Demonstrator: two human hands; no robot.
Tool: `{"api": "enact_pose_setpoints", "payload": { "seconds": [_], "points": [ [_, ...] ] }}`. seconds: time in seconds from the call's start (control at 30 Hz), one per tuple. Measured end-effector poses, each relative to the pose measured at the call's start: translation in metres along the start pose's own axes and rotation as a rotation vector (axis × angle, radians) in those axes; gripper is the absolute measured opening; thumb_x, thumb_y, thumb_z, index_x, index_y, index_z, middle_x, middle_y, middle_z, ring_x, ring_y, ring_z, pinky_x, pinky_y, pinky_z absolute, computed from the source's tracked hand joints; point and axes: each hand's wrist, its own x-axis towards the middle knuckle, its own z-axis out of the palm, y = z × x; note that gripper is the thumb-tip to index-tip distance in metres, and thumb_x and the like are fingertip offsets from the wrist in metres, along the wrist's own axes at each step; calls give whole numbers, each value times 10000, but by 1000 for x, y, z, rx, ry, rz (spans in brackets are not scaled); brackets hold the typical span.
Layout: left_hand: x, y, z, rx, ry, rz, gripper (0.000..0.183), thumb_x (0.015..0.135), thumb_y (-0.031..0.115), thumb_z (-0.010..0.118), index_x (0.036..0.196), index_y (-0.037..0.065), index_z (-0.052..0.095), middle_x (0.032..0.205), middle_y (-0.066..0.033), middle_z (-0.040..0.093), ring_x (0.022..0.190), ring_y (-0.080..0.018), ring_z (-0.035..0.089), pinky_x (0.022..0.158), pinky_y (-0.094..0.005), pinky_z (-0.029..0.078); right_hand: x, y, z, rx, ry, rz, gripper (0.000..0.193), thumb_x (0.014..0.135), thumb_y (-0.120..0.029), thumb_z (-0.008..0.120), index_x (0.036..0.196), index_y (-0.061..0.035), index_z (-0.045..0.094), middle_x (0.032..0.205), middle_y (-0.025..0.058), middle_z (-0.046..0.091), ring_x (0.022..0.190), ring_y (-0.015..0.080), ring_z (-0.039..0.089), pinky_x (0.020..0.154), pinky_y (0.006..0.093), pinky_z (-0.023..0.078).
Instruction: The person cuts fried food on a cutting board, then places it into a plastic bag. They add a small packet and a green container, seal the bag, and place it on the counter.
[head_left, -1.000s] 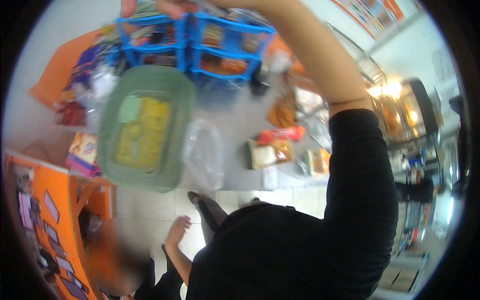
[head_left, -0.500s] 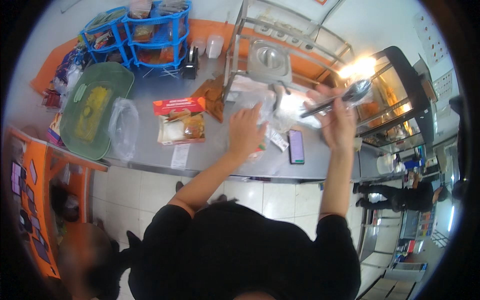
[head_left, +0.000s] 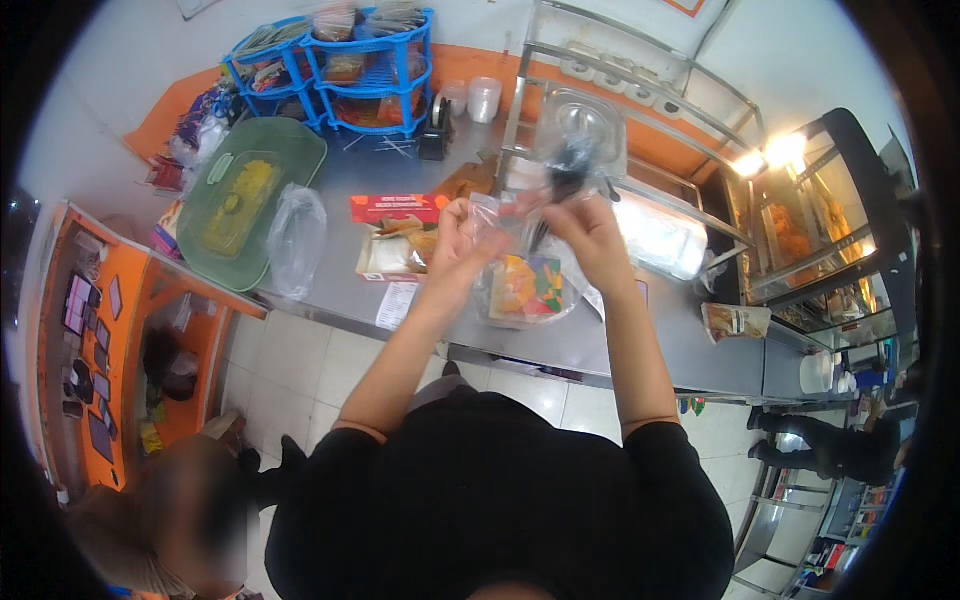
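Observation:
My left hand (head_left: 462,245) is closed on the rim of a clear plastic bag (head_left: 482,303) standing on the metal counter. Inside the bag sits a box (head_left: 530,287) with a colourful food print. My right hand (head_left: 597,243) pinches black plastic cutlery (head_left: 570,172) in a clear wrapper, blurred by motion, just above the bag's mouth. Its kind looks like a spoon, though the blur hides the details. Left of the bag, an open red-lidded meal box (head_left: 397,250) is partly covered by my left forearm.
A green tub (head_left: 275,150) with yellow food and a loose clear bag (head_left: 297,245) lie at left. Blue tiered racks (head_left: 370,85) stand behind. At right are a steel rack (head_left: 640,55), a lit food warmer (head_left: 800,215) and a packet (head_left: 735,322). Other people are at both sides.
My right hand has brought the wrapped cutlery leftward to the bag. My left hand has gone from lying on the bag to gripping its rim. The view has shifted.

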Motion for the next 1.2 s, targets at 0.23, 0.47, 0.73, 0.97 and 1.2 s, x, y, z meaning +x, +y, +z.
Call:
{"api": "enact_pose_setpoints", "payload": {
  "seconds": [0.23, 0.47, 0.73, 0.97, 1.2],
  "points": [
    [5, -13, -11, 53, 214, 157, 422, 824, 13, 663, 1131, 71, 379, 1102, -111, 590, 969, -139, 596, 828, -268, 486, -6, 23, 45, -462, 143, -402, 207, 743, -40, 700, 941, -10, 652, 826, 88, 607, 713, 208, 601, 640, 284, 485],
    [13, -5, -26, -17, 217, 55, 282, 858, -30, 576, 1095, 59, 450, 994, -67, 591, 925, -145, 612, 796, -286, 495, -6, 24, 45, 245, 6, -148, 101, 836, -88, 657, 891, -5, 642, 942, 50, 630, 845, 140, 592, 748, 254, 463],
    [8, -3, -56, -661, 51, -147, 267, 884, 35, 523, 1136, 103, 466, 1080, -49, 546, 1002, -221, 586, 844, -348, 485, 9, 5, -10, 689, 110, -305, 102, 925, -51, 504, 1011, 0, 525, 969, 110, 601, 1030, 270, 587, 938, 470, 462],
    [9, -5, -52, -775, -59, -288, 246, 884, 49, 542, 1113, 69, 457, 1003, -42, 521, 878, -170, 594, 822, -322, 489, 26, 42, 9, -771, -763, -121, 343, 856, -176, 608, 1155, -30, 523, 1090, 136, 582, 969, 231, 581, 857, 320, 455],
    [3, -11, -14, 126, 176, 53, 239, 859, 52, 624, 946, 87, 404, 885, -23, 480, 783, -67, 516, 690, -230, 458, 15, -17, -8, -474, -487, -115, 533, 802, -266, 699, 1244, -38, 509, 1015, 181, 623, 815, 271, 638, 702, 348, 515]
  ]
}}
